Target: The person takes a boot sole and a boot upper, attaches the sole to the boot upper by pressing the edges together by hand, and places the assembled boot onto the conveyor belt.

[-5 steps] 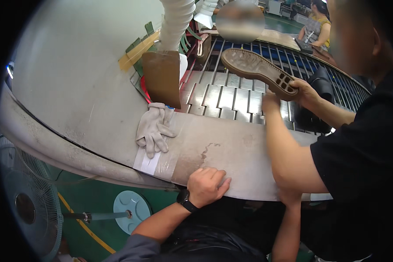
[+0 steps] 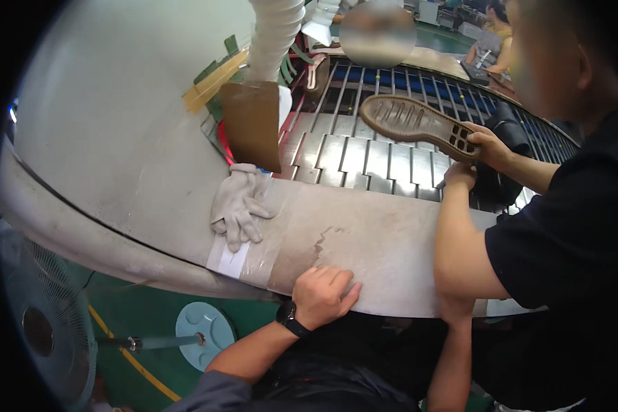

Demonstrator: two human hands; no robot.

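My left hand [image 2: 325,296], with a black watch [image 2: 292,318] on its wrist, rests on the near edge of a stained pale covered ledge [image 2: 374,254]. Its fingers are curled in, and nothing shows in them. At the same edge my right hand [image 2: 457,310] is mostly hidden behind a co-worker's bent arm, fingers out of sight. That co-worker [image 2: 563,226], in a black top on the right, holds a brown shoe sole [image 2: 415,122] by its heel end above the slatted metal conveyor [image 2: 371,159]. Grey work gloves [image 2: 239,206] lie on the ledge left of my left hand.
A white ribbed hose [image 2: 276,38] hangs over a brown flap [image 2: 250,127] beside the large pale machine casing [image 2: 127,130]. At lower left stands a fan [image 2: 44,323] with a round blue base [image 2: 204,336]. Other people are beyond the conveyor; one dark object [image 2: 508,130] sits on it.
The co-worker's sole has shifted right and slightly down. The co-worker's lower hand has moved right, close to the sole's heel. My hands stay in place.
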